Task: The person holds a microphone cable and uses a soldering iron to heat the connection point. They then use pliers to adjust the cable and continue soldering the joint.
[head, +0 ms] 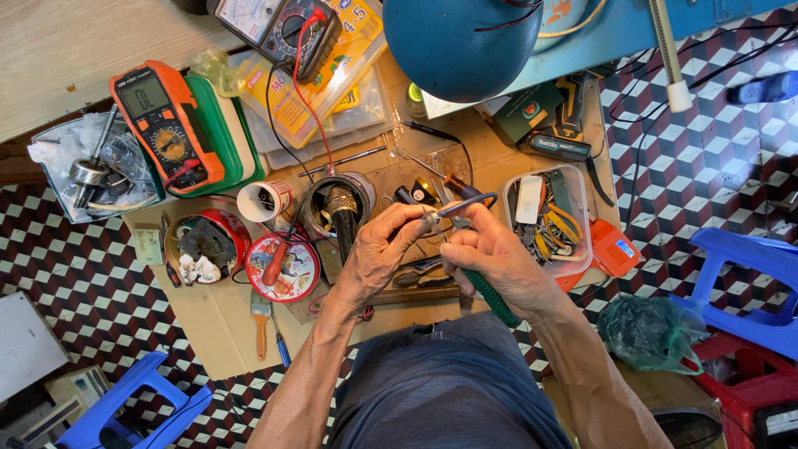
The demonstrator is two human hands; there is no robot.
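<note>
Low brown cardboard-covered worktop (218,320), set on a floor of red, white and black cube-pattern tiles (75,274); pale wooden board (75,50) at upper left, blue-domed lamp shade (461,41) overhead at centre top. Seating: two blue plastic stools, one (133,407) at lower left, one (748,283) at right. Meters: two, namely one orange-cased digital multimeter (165,125) lying on a green tray, and one grey analogue multimeter (278,25) with a red lead. Containers: one round metal tin (339,208) holding tools, one red-rimmed round tin (208,241), one round lid (283,266) bearing a red-handled tool, one clear plastic tub (549,220) of assorted small parts. One wooden-handled paintbrush (261,320) lies near the front edge. Left hand (378,254): fingers closed in a pinching grip on a small metal part (431,218), held above the worktop's centre. Right hand (495,262): grip wrapped tightly round a green-handled tool (490,299), its dark slender tip touching the small metal part, just beside the left fingertips.
</note>
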